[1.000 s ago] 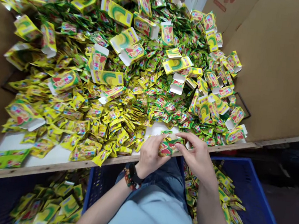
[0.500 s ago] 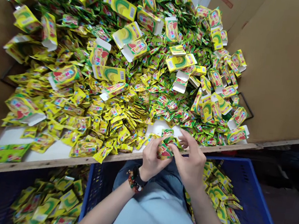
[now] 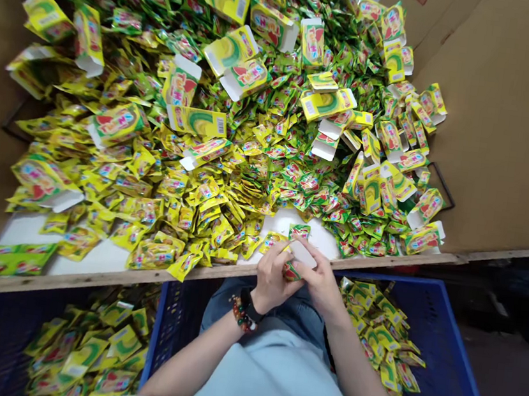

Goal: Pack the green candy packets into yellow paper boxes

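Two hands meet low in the frame, just right of centre: the left hand [image 3: 274,277] is wrapped around a small box [image 3: 304,255], and the right hand [image 3: 323,287] has thumb and fingers on it from the other side, white face showing! Just above, a green sachet [image 3: 299,231] lies on the white tabletop [image 3: 327,241]. Sachets [image 3: 241,192] and loose boxes [image 3: 197,120] pile across the upper frame, while blue crates [image 3: 451,349] hold more at lower left and lower right.
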`<state>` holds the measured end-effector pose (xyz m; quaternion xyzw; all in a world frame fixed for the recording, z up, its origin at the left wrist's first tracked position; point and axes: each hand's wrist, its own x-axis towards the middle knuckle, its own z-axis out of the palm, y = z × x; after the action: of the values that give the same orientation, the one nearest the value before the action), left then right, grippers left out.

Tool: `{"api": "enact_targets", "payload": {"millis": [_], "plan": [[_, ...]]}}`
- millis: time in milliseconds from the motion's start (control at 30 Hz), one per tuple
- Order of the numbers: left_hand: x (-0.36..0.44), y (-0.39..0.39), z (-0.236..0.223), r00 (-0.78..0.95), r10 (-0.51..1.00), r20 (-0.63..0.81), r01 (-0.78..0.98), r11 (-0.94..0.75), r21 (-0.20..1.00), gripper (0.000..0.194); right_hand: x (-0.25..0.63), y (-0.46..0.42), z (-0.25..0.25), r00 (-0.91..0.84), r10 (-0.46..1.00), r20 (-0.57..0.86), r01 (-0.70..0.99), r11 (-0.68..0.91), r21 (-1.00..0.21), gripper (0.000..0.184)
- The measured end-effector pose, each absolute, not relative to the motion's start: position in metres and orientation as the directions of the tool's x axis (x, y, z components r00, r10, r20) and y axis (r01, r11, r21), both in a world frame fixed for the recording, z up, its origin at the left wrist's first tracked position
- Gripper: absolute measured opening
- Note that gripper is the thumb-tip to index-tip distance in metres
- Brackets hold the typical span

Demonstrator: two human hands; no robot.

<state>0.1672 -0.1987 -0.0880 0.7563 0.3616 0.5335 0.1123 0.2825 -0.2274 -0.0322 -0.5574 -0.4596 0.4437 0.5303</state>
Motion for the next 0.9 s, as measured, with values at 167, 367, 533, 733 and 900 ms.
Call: {"api": "enact_targets", "payload": {"millis": [167, 367, 533, 733, 900], "plan": [[0.168, -0.2, -0.084, 0.21, 0.773, 0.599, 0.44, -0.622, 0.648, 0.057, 0.274, -0.228, -0.027, 0.134, 0.99, 0.048, 0.079, 0.037, -0.996, 0.032], [0.168, -0.201, -0.086, 0.249, 0.795, 0.554, 0.509, -0.594, 0.623, 0.056, 0.271, -0.228, -0.028, 0.273, 0.962, 0.015, 0.085, -0.008, -0.996, 0.028], [0.168, -0.201, -0.088, 0.21, 0.811, 0.546, 0.472, -0.573, 0.67, 0.052, 0.271, -0.224, -0.036, 0.1, 0.949, 0.298, 0.369, 0.243, -0.897, 0.036], [0.16, -0.197, -0.075, 0.352, 0.771, 0.531, 0.416, -0.637, 0.648, 0.049, 0.286, -0.241, -0.032, 0.023, 0.878, 0.478, 0.569, 0.382, -0.729, 0.034], [0.137, -0.173, -0.059, 0.511, 0.81, 0.286, 0.673, -0.584, 0.454, 0.05, 0.345, -0.272, -0.024, 0.184, 0.959, 0.216, 0.889, -0.068, -0.453, 0.021]]}}
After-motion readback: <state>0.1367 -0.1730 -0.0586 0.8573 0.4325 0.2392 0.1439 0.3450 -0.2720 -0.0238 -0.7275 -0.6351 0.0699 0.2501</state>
